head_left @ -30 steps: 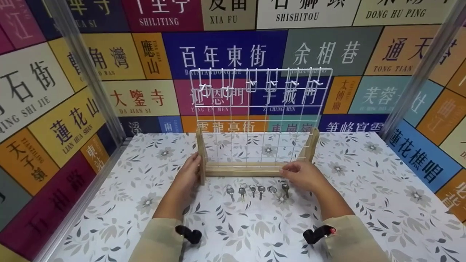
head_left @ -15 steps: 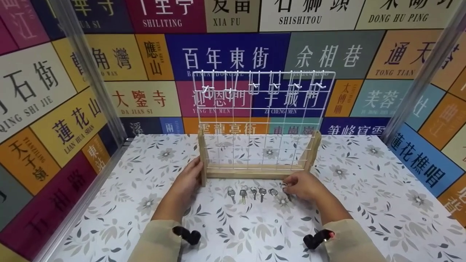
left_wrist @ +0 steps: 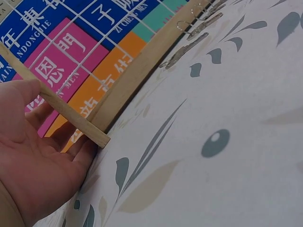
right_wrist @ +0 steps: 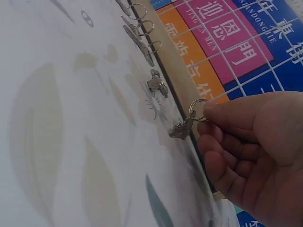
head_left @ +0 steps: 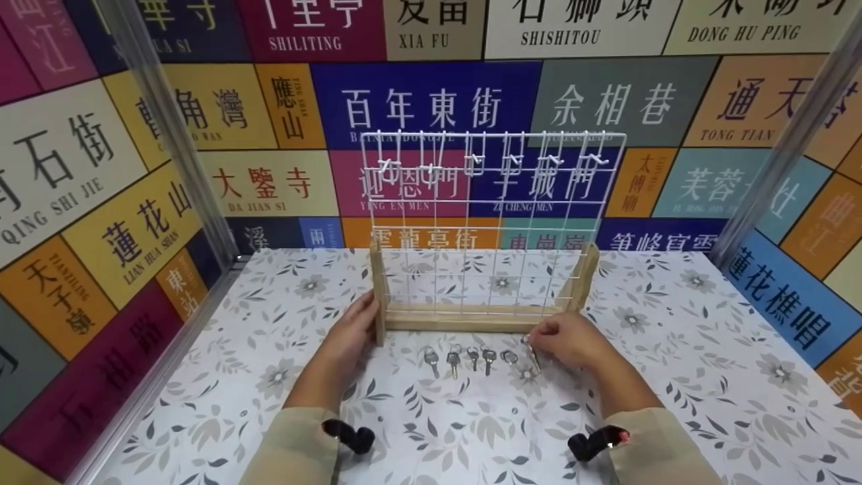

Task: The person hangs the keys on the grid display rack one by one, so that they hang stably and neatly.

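A white wire grid rack point(head_left: 498, 201) stands upright on wooden legs joined by a wooden base bar point(head_left: 465, 320). My left hand point(head_left: 349, 340) holds its left wooden leg point(left_wrist: 66, 109), thumb on one side and fingers reaching behind it. With thumb and forefinger, my right hand point(head_left: 569, 340) pinches the ring point(right_wrist: 197, 109) of a key point(right_wrist: 181, 128); the key hangs tilted, close over the tabletop. Several other keys point(head_left: 489, 362) with rings lie in a row in front of the base bar, left of the right hand.
White hooks point(head_left: 388, 168) hang in a row along the grid's upper part. A pale tabletop point(head_left: 431, 417) with leaf and flower print lies under everything. Behind it rises a colourful sign-covered wall point(head_left: 431, 94), with clear upright posts point(head_left: 188, 168) at the sides.
My right hand has come down from the base bar's right end to the rightmost key and lifted it partly by its ring. The left hand stays at the rack's leg.
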A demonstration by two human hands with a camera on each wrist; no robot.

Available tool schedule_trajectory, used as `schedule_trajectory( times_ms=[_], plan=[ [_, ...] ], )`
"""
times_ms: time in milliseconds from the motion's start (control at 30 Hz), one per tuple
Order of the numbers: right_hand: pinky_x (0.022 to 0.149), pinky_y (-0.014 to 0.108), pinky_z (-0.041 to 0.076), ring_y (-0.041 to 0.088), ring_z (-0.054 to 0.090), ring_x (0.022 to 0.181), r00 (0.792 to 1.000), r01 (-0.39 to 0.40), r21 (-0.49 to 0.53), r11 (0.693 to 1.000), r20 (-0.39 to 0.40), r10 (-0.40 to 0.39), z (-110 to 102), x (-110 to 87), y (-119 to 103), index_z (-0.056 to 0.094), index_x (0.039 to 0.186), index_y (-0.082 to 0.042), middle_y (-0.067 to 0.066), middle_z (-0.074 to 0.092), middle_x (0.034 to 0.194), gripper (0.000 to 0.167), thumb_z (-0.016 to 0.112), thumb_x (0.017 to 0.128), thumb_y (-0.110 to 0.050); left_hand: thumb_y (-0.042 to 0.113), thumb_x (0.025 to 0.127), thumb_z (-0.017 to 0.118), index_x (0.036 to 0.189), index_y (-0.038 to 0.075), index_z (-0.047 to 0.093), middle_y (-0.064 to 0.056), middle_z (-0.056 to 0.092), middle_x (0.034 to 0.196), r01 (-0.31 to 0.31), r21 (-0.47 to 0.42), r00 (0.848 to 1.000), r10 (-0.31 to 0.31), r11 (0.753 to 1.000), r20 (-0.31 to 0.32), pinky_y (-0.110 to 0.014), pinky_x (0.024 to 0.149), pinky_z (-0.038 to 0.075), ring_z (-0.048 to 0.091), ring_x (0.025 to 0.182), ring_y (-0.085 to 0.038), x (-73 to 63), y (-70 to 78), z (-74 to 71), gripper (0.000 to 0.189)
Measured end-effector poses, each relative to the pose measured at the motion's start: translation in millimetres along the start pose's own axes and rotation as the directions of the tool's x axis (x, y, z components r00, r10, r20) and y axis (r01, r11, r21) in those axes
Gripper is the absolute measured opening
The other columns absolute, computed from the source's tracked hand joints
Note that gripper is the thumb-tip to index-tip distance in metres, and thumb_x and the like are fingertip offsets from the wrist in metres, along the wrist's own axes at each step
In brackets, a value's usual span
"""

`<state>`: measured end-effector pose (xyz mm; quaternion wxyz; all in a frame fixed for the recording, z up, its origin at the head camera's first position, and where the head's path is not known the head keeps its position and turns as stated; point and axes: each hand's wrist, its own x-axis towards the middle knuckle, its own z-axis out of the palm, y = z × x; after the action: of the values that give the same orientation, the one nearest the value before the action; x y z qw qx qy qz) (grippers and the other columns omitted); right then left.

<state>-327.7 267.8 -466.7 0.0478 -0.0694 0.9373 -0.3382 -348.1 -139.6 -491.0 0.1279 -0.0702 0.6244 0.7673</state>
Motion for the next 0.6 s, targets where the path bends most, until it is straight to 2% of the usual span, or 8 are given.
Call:
schedule_trajectory(
  times_ms=[133, 267, 367, 467, 600],
  plan=[
    [0.077, 0.032, 0.058, 0.016, 0.070, 0.086, 1.000, -0.005, 0.118, 0.993, -0.024, 0.008, -7, -4.3, -16, 0.081, 0.107, -0.013, 0.004, 0.079, 0.096, 0.019, 0.074, 0.102, -0.030, 0.060, 0.103, 0.062, 0.156, 0.053, 0.046, 0.009, 0.042, 0.172, 0.032, 0.009, 0.999, -0.032, 0.999, -0.013, -0.047, 0.137, 0.022, 0.031, 0.165, -0.024, -1.1, 0.8, -0.8, 0.055],
    [0.085, 0.034, 0.063, 0.017, 0.075, 0.092, 0.998, 0.008, 0.270, 0.963, -0.059, 0.008, -10, -11.3, -42, 0.080, 0.115, -0.011, 0.006, 0.081, 0.104, 0.026, 0.074, 0.102, -0.033, 0.060, 0.102, 0.063, 0.154, 0.055, 0.047, 0.009, 0.042, 0.171, 0.045, 0.017, 0.999, -0.045, 0.999, -0.019, -0.048, 0.137, 0.021, 0.032, 0.165, -0.024, -1.7, 1.4, -2.2, 0.054],
    [0.087, 0.031, 0.065, 0.018, 0.077, 0.094, 0.995, 0.054, 0.391, 0.919, -0.093, -0.019, -8, -15.6, -66, 0.079, 0.118, -0.006, 0.009, 0.081, 0.107, 0.028, 0.076, 0.101, -0.029, 0.060, 0.102, 0.063, 0.154, 0.055, 0.047, 0.010, 0.043, 0.171, 0.048, 0.024, 0.999, -0.048, 0.999, -0.023, -0.049, 0.137, 0.021, 0.032, 0.164, -0.024, -2.4, 1.6, -2.7, 0.054],
    [0.085, 0.029, 0.067, 0.018, 0.077, 0.092, 0.992, 0.116, 0.501, 0.858, -0.109, -0.071, -5, -17.5, -93, 0.077, 0.118, -0.001, 0.010, 0.081, 0.105, 0.030, 0.078, 0.101, -0.025, 0.061, 0.102, 0.063, 0.154, 0.055, 0.047, 0.009, 0.041, 0.172, 0.040, 0.034, 0.999, -0.039, 0.999, -0.022, -0.050, 0.137, 0.021, 0.031, 0.165, -0.024, -3.0, 1.9, -2.2, 0.055],
    [0.084, 0.030, 0.067, 0.019, 0.077, 0.089, 0.984, 0.176, 0.590, 0.788, -0.097, -0.147, -6, -16.6, -132, 0.077, 0.116, 0.000, 0.007, 0.080, 0.099, 0.028, 0.078, 0.100, -0.024, 0.061, 0.103, 0.062, 0.156, 0.054, 0.046, 0.009, 0.042, 0.172, 0.024, 0.043, 1.000, -0.023, 0.999, -0.020, -0.048, 0.137, 0.022, 0.032, 0.165, -0.023, -2.5, 2.6, -1.1, 0.056]
  ],
)
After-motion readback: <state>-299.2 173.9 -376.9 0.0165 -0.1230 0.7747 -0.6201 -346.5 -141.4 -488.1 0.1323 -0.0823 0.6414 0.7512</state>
